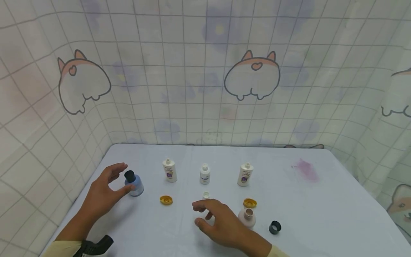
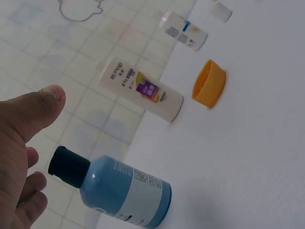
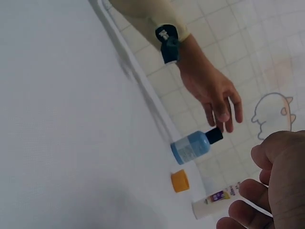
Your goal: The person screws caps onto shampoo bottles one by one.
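Note:
A blue bottle with a black cap [image 1: 136, 186] stands at the left of the table. My left hand [image 1: 104, 189] hovers beside it, fingers and thumb spread; the left wrist view shows a gap between the hand and the blue bottle [image 2: 126, 191]. My right hand [image 1: 221, 223] is over the table's front middle, fingers loosely bent, holding nothing. Just beyond its fingers stands a small white cap [image 1: 206, 195], partly hidden in the head view. To its right is an uncapped pale pink bottle [image 1: 246, 220], and farther right lies a black ring-shaped cap [image 1: 274, 227].
Behind stand a white bottle [image 1: 170, 171] on the left, a smaller white bottle [image 1: 204, 175] in the middle and another white bottle [image 1: 245, 175] on the right, all uncapped. Two yellow caps lie nearer, a left one [image 1: 166, 200] and a right one [image 1: 249, 203]. A pink stain [image 1: 306, 170] marks the tablecloth.

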